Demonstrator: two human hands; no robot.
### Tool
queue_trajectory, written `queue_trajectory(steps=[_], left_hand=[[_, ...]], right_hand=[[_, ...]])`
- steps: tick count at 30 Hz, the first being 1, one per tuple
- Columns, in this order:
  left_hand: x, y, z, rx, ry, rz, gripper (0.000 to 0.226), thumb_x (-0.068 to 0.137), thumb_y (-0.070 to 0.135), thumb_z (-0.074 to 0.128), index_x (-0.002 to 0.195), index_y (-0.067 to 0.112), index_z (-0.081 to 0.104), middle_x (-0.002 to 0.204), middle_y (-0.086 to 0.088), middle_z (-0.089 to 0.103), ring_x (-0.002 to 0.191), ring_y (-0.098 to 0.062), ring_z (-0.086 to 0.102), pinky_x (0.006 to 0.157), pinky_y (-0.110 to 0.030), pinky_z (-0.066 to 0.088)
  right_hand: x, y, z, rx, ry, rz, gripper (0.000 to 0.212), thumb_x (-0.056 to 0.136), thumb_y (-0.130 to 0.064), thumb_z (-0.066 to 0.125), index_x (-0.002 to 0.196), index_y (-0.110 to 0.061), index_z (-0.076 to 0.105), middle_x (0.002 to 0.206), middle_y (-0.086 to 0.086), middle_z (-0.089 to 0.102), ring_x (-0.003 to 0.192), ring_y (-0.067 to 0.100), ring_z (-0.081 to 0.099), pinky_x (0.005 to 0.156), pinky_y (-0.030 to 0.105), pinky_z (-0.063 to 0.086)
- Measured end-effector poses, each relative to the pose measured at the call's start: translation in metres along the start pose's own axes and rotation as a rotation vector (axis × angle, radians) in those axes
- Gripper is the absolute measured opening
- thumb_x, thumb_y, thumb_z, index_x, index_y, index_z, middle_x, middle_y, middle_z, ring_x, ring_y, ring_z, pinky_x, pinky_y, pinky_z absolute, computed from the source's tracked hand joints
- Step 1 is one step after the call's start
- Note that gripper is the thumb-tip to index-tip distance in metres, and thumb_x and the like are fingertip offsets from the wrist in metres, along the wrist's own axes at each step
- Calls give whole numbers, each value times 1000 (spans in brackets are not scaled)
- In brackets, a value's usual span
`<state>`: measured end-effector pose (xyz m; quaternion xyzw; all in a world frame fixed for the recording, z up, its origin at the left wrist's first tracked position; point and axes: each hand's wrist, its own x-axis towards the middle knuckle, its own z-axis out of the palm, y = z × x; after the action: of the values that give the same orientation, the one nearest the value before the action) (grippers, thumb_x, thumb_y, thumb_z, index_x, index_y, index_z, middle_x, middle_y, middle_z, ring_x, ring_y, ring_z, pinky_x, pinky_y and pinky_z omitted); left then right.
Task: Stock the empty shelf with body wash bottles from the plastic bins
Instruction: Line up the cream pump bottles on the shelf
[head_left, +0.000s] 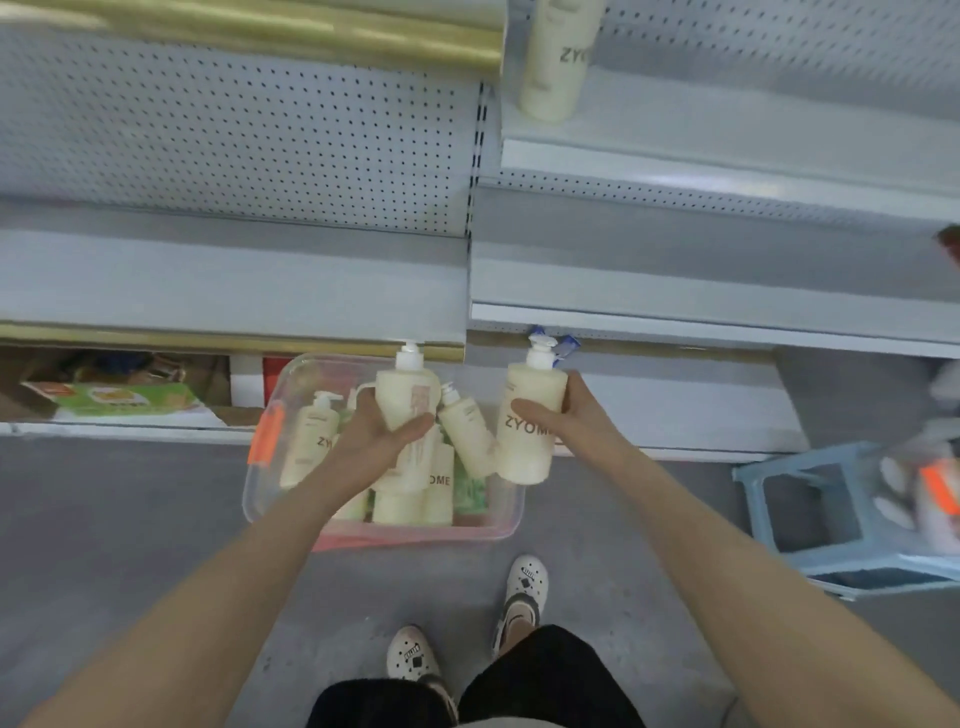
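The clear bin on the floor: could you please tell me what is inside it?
Cream pump bottles sit in the bin, plus something green. The left hand and its held bottle cover the middle, so no exact count.

Arms: bare from left hand (381, 434) and right hand (566, 415) down to the lower frame corners.
Shorts (545, 680): black, bottom centre.
Shoes (524, 579): white perforated clogs, black markings, dark heel straps, lower centre.

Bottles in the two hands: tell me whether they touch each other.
Apart. The head view shows a clear gap between the left-hand bottle and the right-hand bottle, with the bin showing between them.
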<state>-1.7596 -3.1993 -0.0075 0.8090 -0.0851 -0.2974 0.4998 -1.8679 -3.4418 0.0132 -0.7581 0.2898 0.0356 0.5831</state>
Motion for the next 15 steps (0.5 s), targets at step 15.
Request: queue_trajectory(steps=[15], left_hand=[[16,204,35,72,70,441,63,78,43,75,126,19,42,115,8,57,106,-14,58,87,-34,48]], right_hand=[[-3,-140,-161,42,367,-385,51,79,-41,78,116,-22,50,105,-10,65,97,5,63,76,26,49]])
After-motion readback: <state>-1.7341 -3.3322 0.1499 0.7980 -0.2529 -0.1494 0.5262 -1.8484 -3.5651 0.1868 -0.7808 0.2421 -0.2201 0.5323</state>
